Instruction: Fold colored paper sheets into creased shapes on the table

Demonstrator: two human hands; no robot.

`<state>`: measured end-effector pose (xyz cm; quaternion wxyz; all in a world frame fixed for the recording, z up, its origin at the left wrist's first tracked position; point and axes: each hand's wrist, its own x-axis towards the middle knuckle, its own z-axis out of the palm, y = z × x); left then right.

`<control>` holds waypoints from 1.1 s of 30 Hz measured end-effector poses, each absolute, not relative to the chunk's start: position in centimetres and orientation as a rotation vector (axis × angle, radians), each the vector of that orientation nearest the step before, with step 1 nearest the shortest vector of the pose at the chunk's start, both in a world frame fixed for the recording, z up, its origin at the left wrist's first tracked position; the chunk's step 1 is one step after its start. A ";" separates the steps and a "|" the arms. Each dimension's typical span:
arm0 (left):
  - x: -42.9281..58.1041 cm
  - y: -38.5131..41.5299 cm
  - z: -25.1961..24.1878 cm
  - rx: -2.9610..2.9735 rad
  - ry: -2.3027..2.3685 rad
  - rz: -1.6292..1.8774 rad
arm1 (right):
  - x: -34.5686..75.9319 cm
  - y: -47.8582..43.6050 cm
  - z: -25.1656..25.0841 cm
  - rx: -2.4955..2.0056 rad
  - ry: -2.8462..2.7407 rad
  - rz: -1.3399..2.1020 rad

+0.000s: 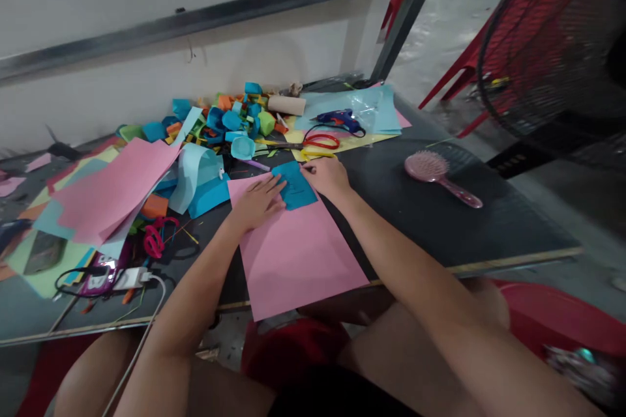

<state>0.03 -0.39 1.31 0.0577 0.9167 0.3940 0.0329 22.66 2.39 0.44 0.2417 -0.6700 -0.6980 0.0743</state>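
Note:
A pink sheet of paper (298, 260) lies on the dark table before me, its near edge reaching past the table's front edge. On its far end rests a small blue piece of paper (299, 190) with faint dark marks. My left hand (259, 203) lies flat, fingers spread, over the pink sheet and the blue piece's left edge. At the blue piece's upper right corner, my right hand (327, 176) is closed in a pinch. Something small and dark shows at its fingertips, too small to name. Just beyond are scissors with red handles (321, 141).
Folded coloured paper pieces (229, 118) are heaped against the wall, beside a cardboard tube (287, 105) and a blue glue gun (342, 120). Loose paper sheets (117, 189) and a power strip (105, 273) lie left. A pink hairbrush (430, 169) and a fan (552, 58) are right.

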 end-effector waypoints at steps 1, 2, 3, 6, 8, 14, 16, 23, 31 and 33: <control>0.1 -0.4 1.4 2.762 1.185 0.097 | 22.6 2.3 0.6 -1.839 -1.909 0.206; 0.1 -0.4 1.4 2.750 1.182 0.116 | 22.6 2.2 0.7 -1.842 -1.904 0.211; 0.2 -0.4 1.4 2.745 1.186 0.148 | 22.6 2.2 0.8 -1.840 -1.901 0.217; 0.2 -0.4 1.4 2.754 1.194 0.231 | 22.8 2.4 1.1 -1.842 -1.888 0.232; 0.2 -0.3 1.3 2.760 1.188 0.243 | 22.9 2.6 1.2 -1.845 -1.882 0.245; 0.3 -0.1 1.4 2.725 1.203 0.153 | 22.8 2.7 1.7 -1.844 -1.857 0.365; 0.3 -0.1 1.5 2.722 1.206 0.146 | 22.6 2.5 2.0 -1.858 -1.826 0.415; 0.5 -0.3 1.8 2.709 1.237 0.074 | 22.4 2.0 2.3 -1.859 -1.568 0.613; 0.5 -0.2 1.6 2.741 1.232 0.043 | 22.7 3.5 0.9 -1.763 -1.282 0.928; 0.4 -0.2 1.5 2.741 1.231 0.052 | 22.7 3.6 0.9 -1.737 -1.233 0.994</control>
